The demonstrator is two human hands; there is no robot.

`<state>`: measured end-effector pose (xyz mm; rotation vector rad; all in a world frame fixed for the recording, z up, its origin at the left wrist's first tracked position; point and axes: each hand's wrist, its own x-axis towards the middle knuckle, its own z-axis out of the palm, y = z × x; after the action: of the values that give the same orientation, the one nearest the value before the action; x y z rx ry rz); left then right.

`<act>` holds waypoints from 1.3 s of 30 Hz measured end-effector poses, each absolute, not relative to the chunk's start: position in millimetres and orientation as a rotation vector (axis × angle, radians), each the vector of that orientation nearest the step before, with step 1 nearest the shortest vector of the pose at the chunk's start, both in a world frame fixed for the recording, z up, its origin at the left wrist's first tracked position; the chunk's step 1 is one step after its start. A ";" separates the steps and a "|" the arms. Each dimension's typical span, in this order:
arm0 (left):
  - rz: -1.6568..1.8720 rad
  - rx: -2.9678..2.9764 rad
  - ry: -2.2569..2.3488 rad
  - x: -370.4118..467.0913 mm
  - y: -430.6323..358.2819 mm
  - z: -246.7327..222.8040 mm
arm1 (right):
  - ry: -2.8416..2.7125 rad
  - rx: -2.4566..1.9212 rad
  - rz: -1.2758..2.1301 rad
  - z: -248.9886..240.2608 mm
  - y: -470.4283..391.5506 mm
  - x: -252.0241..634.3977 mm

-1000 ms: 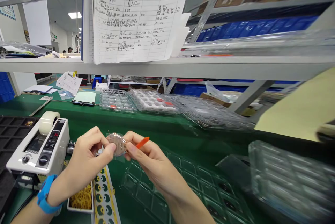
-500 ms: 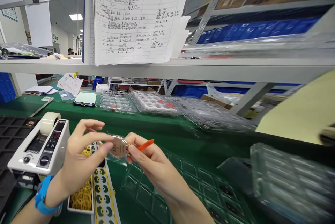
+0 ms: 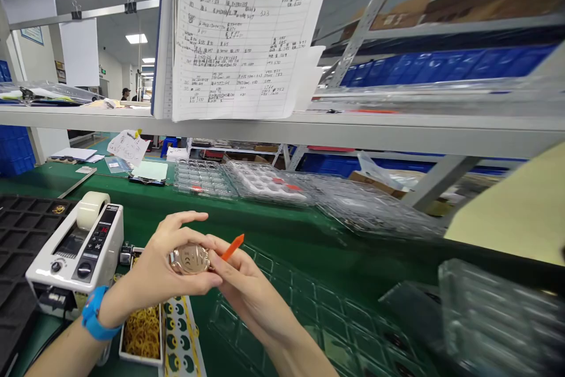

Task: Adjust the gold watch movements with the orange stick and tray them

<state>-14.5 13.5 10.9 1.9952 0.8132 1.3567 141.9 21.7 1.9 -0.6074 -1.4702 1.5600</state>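
Rose-gold metal gleams between two bare hands: a round case [image 3: 190, 259], its marked back facing us, held up above a green bench [image 3: 145, 203]. We see the left hand [image 3: 165, 262], a blue band [image 3: 97, 313] on its wrist, curling thumb and forefinger close around the case, its other fingers lifted. The right hand [image 3: 242, 280] pinches the case's right edge, and an orange stick (slim, slanting up and rightward) [image 3: 233, 247] juts from that grip. Farther left stands a white tape dispenser [image 3: 82, 252].
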 end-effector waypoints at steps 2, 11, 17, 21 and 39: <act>1.361 1.978 0.833 -13.2 11.5 12.3 | -1.389 -0.586 1.637 -1.8 21.1 137.4; 1.194 2.262 1.377 -69.0 -43.2 8.6 | -1.324 -0.645 1.535 -26.2 61.2 152.5; 1.395 1.880 2.243 -191.5 -50.0 20.0 | -1.855 -1.460 1.168 -68.8 170.4 153.2; 1.194 1.631 2.475 -273.6 2.3 17.5 | -1.919 -1.812 0.964 -81.8 209.4 134.5; 0.222 1.544 2.503 -327.2 146.9 -37.2 | -1.700 -1.471 0.516 -20.4 125.8 166.3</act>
<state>-327.2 146.9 -37.2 1.5436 2.5033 0.2221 166.3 125.8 -20.4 -1.4713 -1.6996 0.5165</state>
